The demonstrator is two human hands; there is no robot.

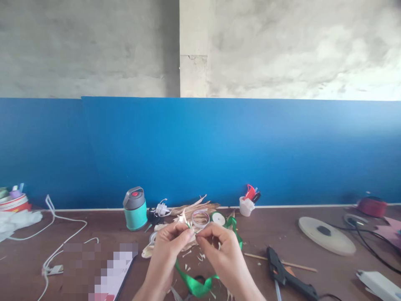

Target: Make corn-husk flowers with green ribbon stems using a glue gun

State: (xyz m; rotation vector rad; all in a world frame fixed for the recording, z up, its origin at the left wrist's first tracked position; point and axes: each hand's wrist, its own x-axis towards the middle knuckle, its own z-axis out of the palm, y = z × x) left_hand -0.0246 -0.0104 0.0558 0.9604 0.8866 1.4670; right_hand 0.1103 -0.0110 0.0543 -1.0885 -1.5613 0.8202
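Green strip [188, 225] is held above the table [272, 228], at the middle of the scene, between the fingertips of both hands. By the left hand [171, 244] it is pinched, thumb and forefinger pressed together. By the right hand [221, 246] a pinch is likewise made on it, the two sets of fingertips being close to each other. How much of the strip is covered by the fingers cannot be told.

Green ribbon [197, 286] is noted in a loose loop on the near side, below the hands. Pale scraps are scattered around it. Just beyond the fingers, a clear ring [201, 218] and a white spool [218, 218] are seen, with dried husks [208, 207] lying behind.

To the far left a turquoise jar [135, 216] is stood upright; to the far right a white cup [246, 207] is filled with tools. At near right a black glue gun [293, 281] is laid across a wooden stick [307, 267], and a pale round lid [336, 242] is placed beyond. At left a white cable [56, 252] is strewn. The far edge is bounded by a blue panel [200, 150].
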